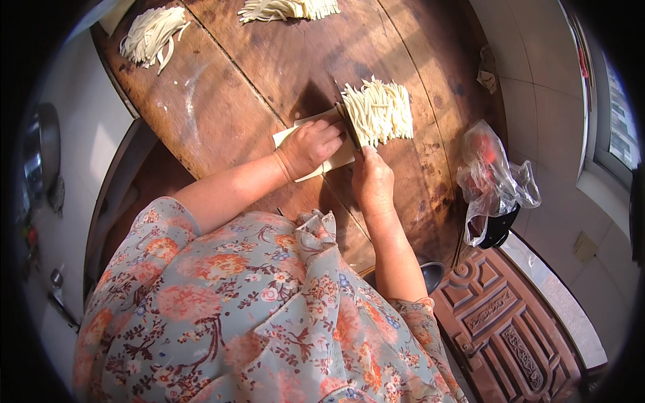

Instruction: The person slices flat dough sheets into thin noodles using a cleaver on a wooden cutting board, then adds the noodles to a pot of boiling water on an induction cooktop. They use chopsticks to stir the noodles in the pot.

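Note:
Folded sheets of pale dough (338, 157) lie on the wooden table in front of me. My left hand (313, 143) presses down on them, fingers curled, its fingertips close to a knife's blade. In my right hand (372, 176) is the handle of a kitchen knife (348, 124), its blade upright at the dough's right end. Just right of the blade lies a row of cut noodles (379, 112), side by side in a loose block. The knife and my left hand hide part of the dough.
Two more noodle piles, one at the far left (153, 36) and one at the far edge of view (289, 9), lie on the wooden table (242, 111). A clear plastic bag (486, 171) with red things inside sits at the right edge. A dark bowl (432, 276) is beside my right forearm.

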`<action>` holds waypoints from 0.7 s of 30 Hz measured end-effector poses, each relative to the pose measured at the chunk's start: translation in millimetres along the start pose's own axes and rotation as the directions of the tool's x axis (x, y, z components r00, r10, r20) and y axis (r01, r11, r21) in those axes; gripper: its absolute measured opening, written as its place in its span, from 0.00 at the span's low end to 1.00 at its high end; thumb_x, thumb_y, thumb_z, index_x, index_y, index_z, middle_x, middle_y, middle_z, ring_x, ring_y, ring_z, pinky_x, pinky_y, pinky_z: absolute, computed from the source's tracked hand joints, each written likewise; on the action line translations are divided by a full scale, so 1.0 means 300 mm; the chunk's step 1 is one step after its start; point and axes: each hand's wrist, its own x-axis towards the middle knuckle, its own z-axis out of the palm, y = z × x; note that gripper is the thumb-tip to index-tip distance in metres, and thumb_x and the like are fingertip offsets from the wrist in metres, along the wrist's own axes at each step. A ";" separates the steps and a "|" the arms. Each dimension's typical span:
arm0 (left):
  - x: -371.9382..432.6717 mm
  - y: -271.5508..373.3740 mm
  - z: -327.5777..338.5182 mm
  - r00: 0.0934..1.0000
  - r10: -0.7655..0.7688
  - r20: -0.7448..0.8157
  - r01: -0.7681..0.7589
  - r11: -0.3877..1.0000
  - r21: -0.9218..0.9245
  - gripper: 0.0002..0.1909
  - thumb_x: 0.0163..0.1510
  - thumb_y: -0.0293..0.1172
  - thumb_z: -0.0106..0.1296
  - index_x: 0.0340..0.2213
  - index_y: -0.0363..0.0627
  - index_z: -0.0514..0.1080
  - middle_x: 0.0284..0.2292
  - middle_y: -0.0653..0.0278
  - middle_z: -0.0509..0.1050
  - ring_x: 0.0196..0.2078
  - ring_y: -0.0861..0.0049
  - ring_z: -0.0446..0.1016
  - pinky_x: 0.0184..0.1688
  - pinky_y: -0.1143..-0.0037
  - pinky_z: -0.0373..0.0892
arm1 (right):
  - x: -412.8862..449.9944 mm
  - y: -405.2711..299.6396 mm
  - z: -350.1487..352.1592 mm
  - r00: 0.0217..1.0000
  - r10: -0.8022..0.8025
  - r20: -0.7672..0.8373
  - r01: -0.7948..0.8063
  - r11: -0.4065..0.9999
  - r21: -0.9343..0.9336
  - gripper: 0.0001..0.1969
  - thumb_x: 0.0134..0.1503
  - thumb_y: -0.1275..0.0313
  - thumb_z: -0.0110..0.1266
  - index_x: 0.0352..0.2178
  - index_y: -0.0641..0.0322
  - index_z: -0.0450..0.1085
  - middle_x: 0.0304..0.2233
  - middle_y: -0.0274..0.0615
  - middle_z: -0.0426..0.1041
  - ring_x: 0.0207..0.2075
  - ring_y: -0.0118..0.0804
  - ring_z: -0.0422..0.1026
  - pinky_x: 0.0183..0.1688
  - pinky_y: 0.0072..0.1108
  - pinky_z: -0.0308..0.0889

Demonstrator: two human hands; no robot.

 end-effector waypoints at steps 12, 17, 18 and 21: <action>-0.013 -0.003 0.010 1.000 -0.005 0.020 0.006 1.000 -0.009 0.11 0.40 0.28 0.43 0.28 0.41 0.70 0.32 0.63 0.69 0.37 0.69 0.66 0.39 0.75 0.66 | -0.035 -0.006 -0.042 0.978 0.109 0.179 -0.097 0.992 -0.075 0.02 0.48 0.78 0.43 0.22 0.65 0.61 0.20 0.52 0.68 0.24 0.54 0.69 0.26 0.35 0.65; -0.006 -0.013 0.022 0.980 0.059 -0.189 -0.055 0.998 0.027 0.10 0.40 0.27 0.44 0.28 0.39 0.69 0.35 0.60 0.69 0.41 0.68 0.67 0.39 0.77 0.67 | -0.004 -0.049 -0.060 0.996 0.092 0.005 -0.092 0.988 0.125 0.02 0.49 0.77 0.44 0.25 0.65 0.63 0.20 0.53 0.67 0.24 0.54 0.68 0.25 0.36 0.64; -0.003 -0.010 0.018 0.987 0.010 -0.162 -0.009 1.000 0.004 0.10 0.40 0.27 0.43 0.28 0.39 0.70 0.35 0.60 0.69 0.41 0.68 0.67 0.39 0.77 0.67 | -0.024 -0.045 -0.088 0.993 0.061 0.101 -0.064 0.998 0.029 0.01 0.49 0.78 0.44 0.24 0.65 0.62 0.20 0.52 0.68 0.24 0.54 0.69 0.25 0.36 0.64; -0.011 -0.003 0.005 0.985 0.023 -0.171 -0.013 0.998 0.062 0.10 0.41 0.27 0.43 0.27 0.40 0.70 0.34 0.61 0.69 0.41 0.68 0.67 0.41 0.77 0.66 | -0.071 -0.037 -0.113 0.964 0.087 0.253 -0.059 0.992 -0.116 0.01 0.47 0.79 0.44 0.22 0.65 0.61 0.20 0.52 0.68 0.24 0.53 0.69 0.25 0.35 0.64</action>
